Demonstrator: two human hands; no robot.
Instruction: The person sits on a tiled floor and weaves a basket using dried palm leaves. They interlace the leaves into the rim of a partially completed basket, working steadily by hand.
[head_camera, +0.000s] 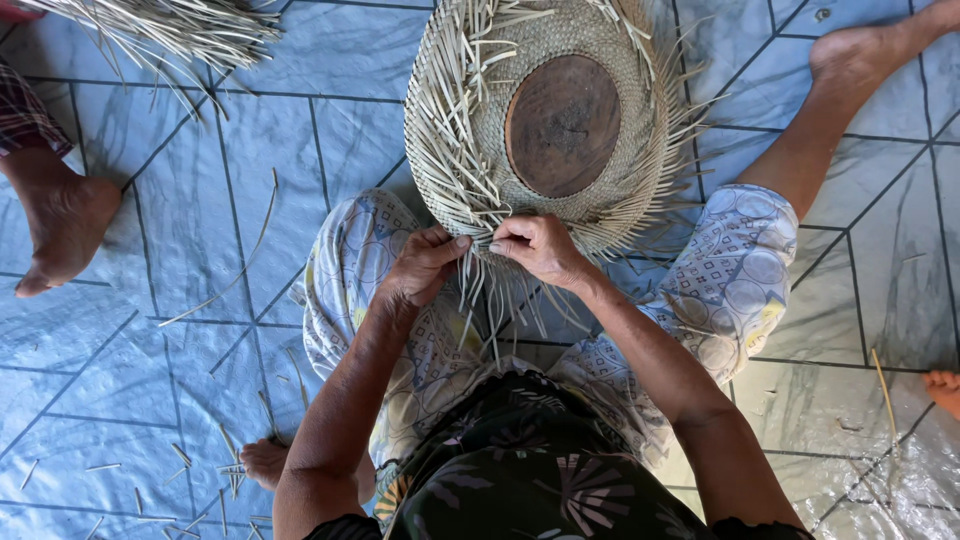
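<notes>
Blue tiled floor (180, 220), glossy and crossed by dark grout lines, fills the view, with a person sitting on it, legs apart in pale patterned trousers (730, 290). Between the knees, just beyond the hands, lies a half-woven straw hat (480, 110), seen from above. Its crown is fitted over a round dark wooden block (563, 124), and loose unwoven strips bristle out all round the brim.

At the near edge of the hat both hands meet. The left hand (420, 265) is curled, its thumb and fingertips pressed together on a few strips at the brim's edge. The right hand (540, 247) sits just beside it, touching or nearly touching, with the fingers bent and pinching strips at the same spot. More strips (490, 310) hang down from the hat below the hands, over the lap.

Right of the hat, the person's right leg stretches away, the bare foot (860, 55) near the top corner. Below and left of the hat, the left foot's toes (262, 462) peek out beside the left arm. Short cut straw scraps (225, 470) lie scattered on the floor round that foot, and one long strip (245, 260) lies left of the hat.

Far left of the hat, another person's bare foot (60, 225) rests on the floor, and a bundle of straw (170, 30) fans out at the top left. At the right edge, well below the hat, someone's toes (944, 390) just show.
</notes>
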